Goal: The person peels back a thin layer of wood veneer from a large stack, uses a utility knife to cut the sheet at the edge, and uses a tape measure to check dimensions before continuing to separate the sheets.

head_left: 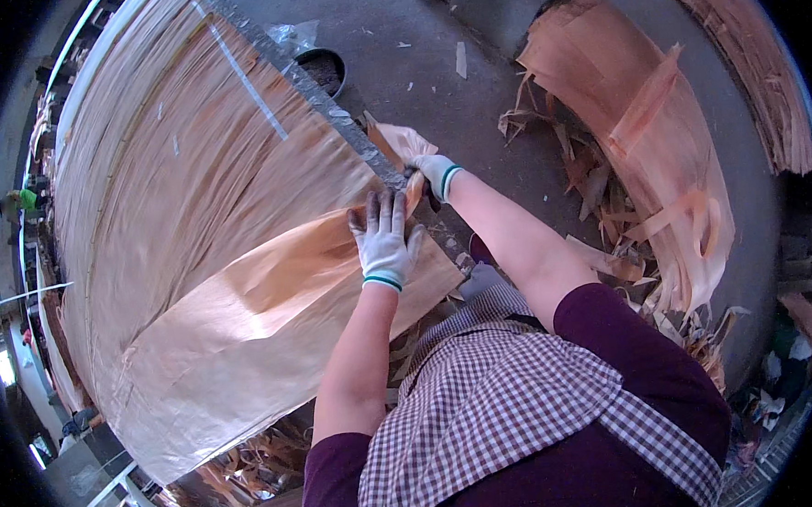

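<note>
A thin tan wood veneer sheet (278,274) lies slightly buckled across the near part of a wide veneer stack (208,163). My left hand (385,245), in a white glove with dark fingertips, rests flat on that sheet near its right end, fingers spread. Beside it, at the table's edge, my right hand (436,175) is gloved too, its fingers closed round the bunched end of the veneer. A pale flap of veneer (404,142) sticks out past the right hand. The right fingertips are partly hidden.
A grey table edge (295,71) runs along the stack's right side. A dark bowl (325,71) stands beyond it. On the floor at right lie a curved veneer pile (642,122) and loose scraps (595,184). More veneer (744,52) lies at the far right.
</note>
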`<state>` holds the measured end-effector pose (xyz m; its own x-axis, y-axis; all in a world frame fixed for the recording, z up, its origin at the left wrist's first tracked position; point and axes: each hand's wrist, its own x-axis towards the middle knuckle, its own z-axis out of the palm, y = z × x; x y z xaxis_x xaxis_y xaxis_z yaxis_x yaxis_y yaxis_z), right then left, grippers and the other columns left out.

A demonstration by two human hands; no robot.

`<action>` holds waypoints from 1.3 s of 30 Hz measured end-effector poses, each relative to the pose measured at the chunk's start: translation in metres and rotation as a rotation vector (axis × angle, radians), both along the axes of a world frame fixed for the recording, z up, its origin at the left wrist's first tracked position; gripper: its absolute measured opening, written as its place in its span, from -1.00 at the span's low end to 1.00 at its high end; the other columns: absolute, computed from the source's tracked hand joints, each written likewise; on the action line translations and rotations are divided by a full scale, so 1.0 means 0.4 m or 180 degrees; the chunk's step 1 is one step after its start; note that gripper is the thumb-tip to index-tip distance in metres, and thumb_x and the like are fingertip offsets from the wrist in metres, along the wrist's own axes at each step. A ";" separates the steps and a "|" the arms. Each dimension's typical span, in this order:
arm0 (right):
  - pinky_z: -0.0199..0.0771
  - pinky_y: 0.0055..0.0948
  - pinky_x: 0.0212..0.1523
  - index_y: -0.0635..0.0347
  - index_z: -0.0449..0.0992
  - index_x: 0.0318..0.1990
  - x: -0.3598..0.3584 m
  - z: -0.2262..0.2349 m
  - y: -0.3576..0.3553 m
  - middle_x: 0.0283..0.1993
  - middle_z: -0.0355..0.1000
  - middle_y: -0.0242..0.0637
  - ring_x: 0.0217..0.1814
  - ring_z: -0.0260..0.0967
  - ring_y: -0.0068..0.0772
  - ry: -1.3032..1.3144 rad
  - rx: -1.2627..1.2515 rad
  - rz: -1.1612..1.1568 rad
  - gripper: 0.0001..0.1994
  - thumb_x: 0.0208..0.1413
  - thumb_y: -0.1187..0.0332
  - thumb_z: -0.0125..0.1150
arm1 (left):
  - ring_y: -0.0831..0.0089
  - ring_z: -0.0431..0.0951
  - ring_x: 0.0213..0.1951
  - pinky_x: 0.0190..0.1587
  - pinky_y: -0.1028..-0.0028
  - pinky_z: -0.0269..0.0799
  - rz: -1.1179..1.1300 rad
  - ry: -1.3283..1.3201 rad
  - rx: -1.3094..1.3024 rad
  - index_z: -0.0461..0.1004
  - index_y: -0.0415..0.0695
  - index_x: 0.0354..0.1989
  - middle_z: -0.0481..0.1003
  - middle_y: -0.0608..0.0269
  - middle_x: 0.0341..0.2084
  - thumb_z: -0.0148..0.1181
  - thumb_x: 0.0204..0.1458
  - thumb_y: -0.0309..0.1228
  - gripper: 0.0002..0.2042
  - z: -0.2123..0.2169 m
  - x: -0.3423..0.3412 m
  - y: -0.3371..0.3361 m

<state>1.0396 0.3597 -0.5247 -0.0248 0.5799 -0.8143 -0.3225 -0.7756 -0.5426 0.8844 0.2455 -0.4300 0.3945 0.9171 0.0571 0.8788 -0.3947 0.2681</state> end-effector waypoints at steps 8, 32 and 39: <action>0.43 -0.23 -0.10 0.33 0.54 -0.21 -0.049 -0.055 0.004 -0.17 0.46 0.13 -0.08 0.42 0.10 -0.2388 0.0735 0.1995 -0.63 -0.04 0.18 0.16 | 0.09 -0.07 0.34 0.27 -0.16 -0.40 0.0075 0.0066 -0.0147 0.12 -0.02 0.28 0.09 0.13 0.28 0.11 -0.03 -0.07 -0.32 -0.010 -0.002 -0.001; 0.41 -0.24 -0.03 0.29 0.49 -0.07 0.242 -0.123 -0.488 -0.07 0.47 -0.02 -0.03 0.44 -0.04 -0.2134 -0.0555 0.3537 -0.48 -0.21 0.16 0.33 | 0.10 -0.10 0.35 0.26 -0.21 -0.42 -0.0012 0.0168 -0.0015 0.07 0.02 0.30 0.04 0.20 0.30 0.06 -0.01 -0.02 -0.31 -0.031 -0.013 -0.007; 0.45 -0.42 -0.16 0.34 0.24 0.13 0.427 0.215 -0.511 -0.13 0.46 -0.11 -0.16 0.42 -0.39 -0.1847 0.0453 0.0994 -0.38 -0.05 0.26 0.34 | 0.33 0.38 0.04 0.27 -0.13 -0.22 -0.0192 0.0100 0.0599 0.27 0.07 0.15 0.41 0.31 -0.05 0.13 -0.07 -0.33 -0.48 0.028 -0.063 0.003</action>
<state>1.2106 0.1552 -0.4386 0.2098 0.7192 -0.6624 0.2800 -0.6933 -0.6640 0.8594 0.2468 -0.4189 0.4527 0.8661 0.2120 0.8588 -0.4875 0.1574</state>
